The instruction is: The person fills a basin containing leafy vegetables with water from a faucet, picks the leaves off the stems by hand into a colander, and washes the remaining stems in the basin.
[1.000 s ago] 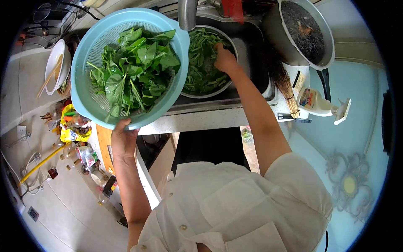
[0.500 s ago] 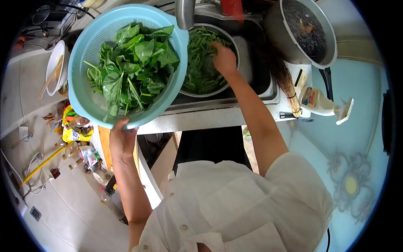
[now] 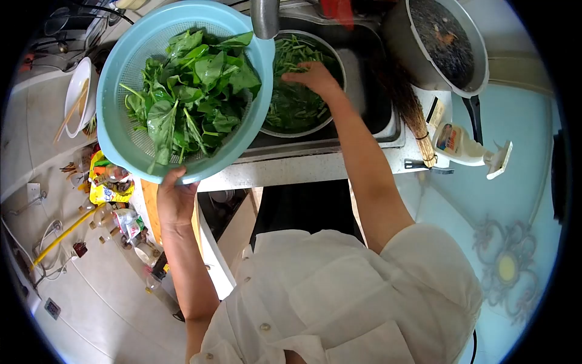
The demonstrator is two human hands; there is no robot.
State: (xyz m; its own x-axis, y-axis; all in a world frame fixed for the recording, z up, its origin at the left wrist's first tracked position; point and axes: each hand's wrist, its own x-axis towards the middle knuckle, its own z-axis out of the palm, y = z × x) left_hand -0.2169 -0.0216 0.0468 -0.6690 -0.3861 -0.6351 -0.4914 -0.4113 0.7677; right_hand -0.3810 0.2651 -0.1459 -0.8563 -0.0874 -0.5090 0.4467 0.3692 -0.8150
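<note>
My left hand grips the near rim of a light-blue plastic colander, thumb over the edge, fingers mostly hidden beneath. Wet leafy greens are heaped inside it. Right of the colander, a round metal basin stands in the dark sink, partly covered by the colander's edge. Green stems and leaves lie in water in the basin. Over them is my right hand, fingers apart and pointing left, at or just above the water, with nothing visible in it.
A metal faucet hangs between colander and basin. On the right are a large pot of dark liquid, a straw brush and a spray bottle. A white bowl with chopsticks and several bottles stand on the left.
My right hand has shifted slightly left over the basin, and its fingers, earlier down among the greens, now show spread. My left hand and the colander have hardly moved.
</note>
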